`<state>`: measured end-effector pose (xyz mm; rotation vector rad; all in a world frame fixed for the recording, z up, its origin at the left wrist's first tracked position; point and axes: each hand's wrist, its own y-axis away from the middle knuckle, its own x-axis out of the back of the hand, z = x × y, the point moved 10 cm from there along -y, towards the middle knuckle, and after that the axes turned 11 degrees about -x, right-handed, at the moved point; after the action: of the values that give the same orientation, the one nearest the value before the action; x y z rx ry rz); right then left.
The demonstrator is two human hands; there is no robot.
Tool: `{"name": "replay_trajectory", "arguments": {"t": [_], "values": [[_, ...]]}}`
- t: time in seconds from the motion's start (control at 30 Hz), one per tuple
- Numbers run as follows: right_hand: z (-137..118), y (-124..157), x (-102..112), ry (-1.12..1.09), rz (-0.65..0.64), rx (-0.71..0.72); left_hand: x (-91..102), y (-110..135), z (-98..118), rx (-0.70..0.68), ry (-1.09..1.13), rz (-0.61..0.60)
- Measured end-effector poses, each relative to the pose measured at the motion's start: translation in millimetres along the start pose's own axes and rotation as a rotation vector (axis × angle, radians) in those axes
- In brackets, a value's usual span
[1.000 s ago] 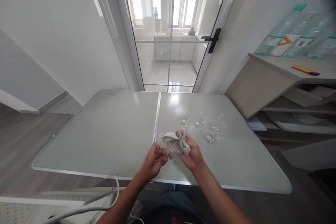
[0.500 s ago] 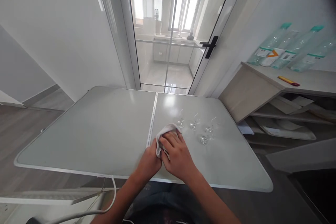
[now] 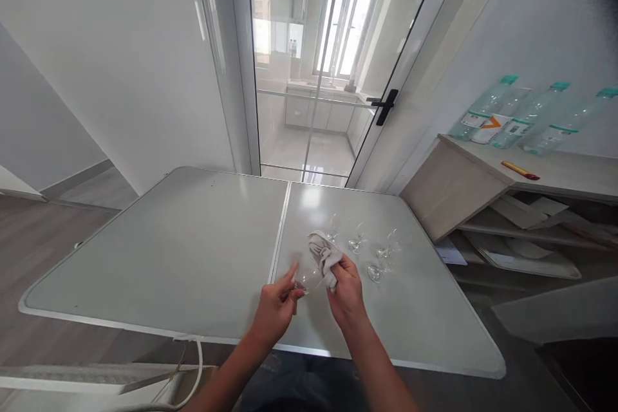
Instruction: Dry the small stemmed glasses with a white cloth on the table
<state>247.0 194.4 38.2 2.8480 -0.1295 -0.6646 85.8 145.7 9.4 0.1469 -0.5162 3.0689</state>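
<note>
Our left hand (image 3: 275,309) holds a small clear glass (image 3: 308,278) above the tabletop (image 3: 193,257), fingers clamped on it; our right hand (image 3: 345,293) grips the white cloth (image 3: 323,256), lifted clear since a moment ago, leaving the glass bare; more glasses (image 3: 357,244) stand just beyond.

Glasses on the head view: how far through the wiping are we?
In hand: the left hand holds one clear glass while the right hand holds a white cloth at it. Four more glasses stand on the table beyond; the picture cannot show which are already wiped, so nothing reads as surely done.
</note>
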Motion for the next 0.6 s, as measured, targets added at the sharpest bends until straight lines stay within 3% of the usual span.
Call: {"name": "replay_trajectory", "arguments": {"t": [0.07,0.13,0.27,0.4,0.5,0.6], "values": [[2.7,8.1,8.3,-0.032,0.09,0.056,-5.6,4.0,-11.0,0.127,0.175,0.101],[9.1,18.8,3.1,0.039,0.091,0.087,-7.3,7.1,-17.2,0.189,0.267,0.21],[27.6,39.3,-26.2,0.305,-0.021,0.104,-0.6,7.1,-19.8,0.188,0.311,0.371],[43.8,44.8,-33.6,0.401,-0.047,0.043,11.1,5.8,-16.7,0.162,0.244,0.441],[39.6,35.4,-30.6,0.328,-0.111,0.018,10.7,4.3,-12.9,0.158,0.292,0.406],[25.5,17.7,-26.1,0.185,-0.195,-0.039,-13.3,4.7,-18.0,0.308,0.554,0.211]]}}
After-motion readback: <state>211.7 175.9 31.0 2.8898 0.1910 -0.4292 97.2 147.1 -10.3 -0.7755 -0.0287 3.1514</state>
